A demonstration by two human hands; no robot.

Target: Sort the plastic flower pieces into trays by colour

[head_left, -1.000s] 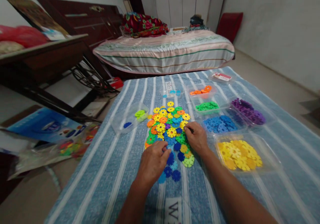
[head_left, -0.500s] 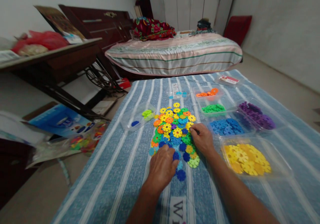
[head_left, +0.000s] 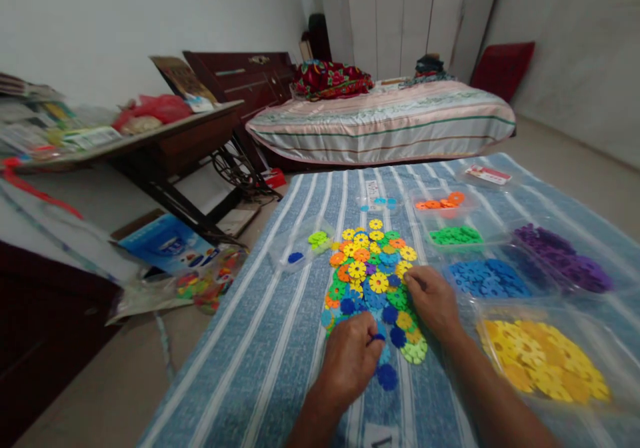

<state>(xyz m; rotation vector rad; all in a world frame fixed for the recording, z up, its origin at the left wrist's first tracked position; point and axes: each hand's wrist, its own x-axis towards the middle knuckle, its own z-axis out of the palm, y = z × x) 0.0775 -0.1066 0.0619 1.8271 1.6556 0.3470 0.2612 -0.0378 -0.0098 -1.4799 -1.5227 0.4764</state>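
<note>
Dark blue disc (head_left: 376, 338) has tipped up from nearly flat to edge-on in the left hand (head_left: 353, 358) since half a second ago; the view has swung left, so everything sits further right. Left grip is pinched on that disc between thumb and fingers, just over the near part of the pile of flower discs (head_left: 379, 283). Disc pokes out at the fingertips, on the side towards the right hand (head_left: 433, 298).

Right hand stays at the right edge of the pile, fingers curled in, fingertips right by a yellow disc (head_left: 404, 269). Cannot tell if the right grip has anything in it or touches that disc.

Loose blue disc (head_left: 387, 377) lies flat on the striped cloth (head_left: 240, 328), near the left hand on the wearer's side. Lime disc (head_left: 414, 351) at the pile's near right edge, between the two hands.

Clear boxes right of the pile hold yellow pieces (head_left: 545, 361), blue pieces (head_left: 487, 278), green pieces (head_left: 455, 236), orange pieces (head_left: 445, 203) and purple pieces (head_left: 560, 258). Left of the pile, a clear tray (head_left: 281, 247) has lime and dark blue pieces.
</note>
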